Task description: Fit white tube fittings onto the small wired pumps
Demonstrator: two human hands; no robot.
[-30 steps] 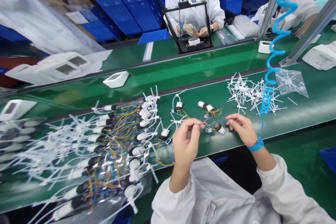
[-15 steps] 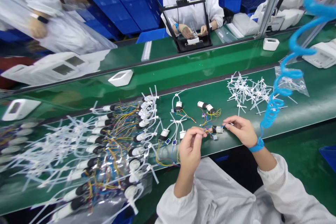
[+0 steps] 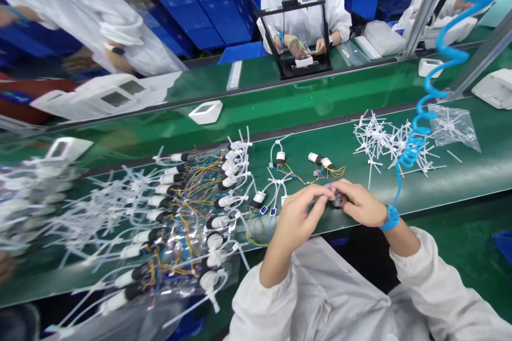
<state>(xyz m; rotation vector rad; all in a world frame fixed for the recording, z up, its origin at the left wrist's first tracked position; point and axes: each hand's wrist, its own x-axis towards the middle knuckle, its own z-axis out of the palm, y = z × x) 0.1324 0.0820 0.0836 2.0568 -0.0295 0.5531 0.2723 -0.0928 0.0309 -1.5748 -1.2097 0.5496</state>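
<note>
Showing between the hands (image 3: 303,214), together and pinched on thin wire (image 3: 330,187): a small dark part (image 3: 338,201)

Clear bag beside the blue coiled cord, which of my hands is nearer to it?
Right. The right hand is below and left of the clear bag in view; the left hand is farther left.

A small wired component (image 3: 337,201), greyish with dark patches where it shows, is closer to the near edge of the green bench (image 3: 424,192) than to the far one. A thin bluish wire (image 3: 330,187) shows at its upper left. Mostly hidden, its tilt and any bench contact are unclear.
</note>
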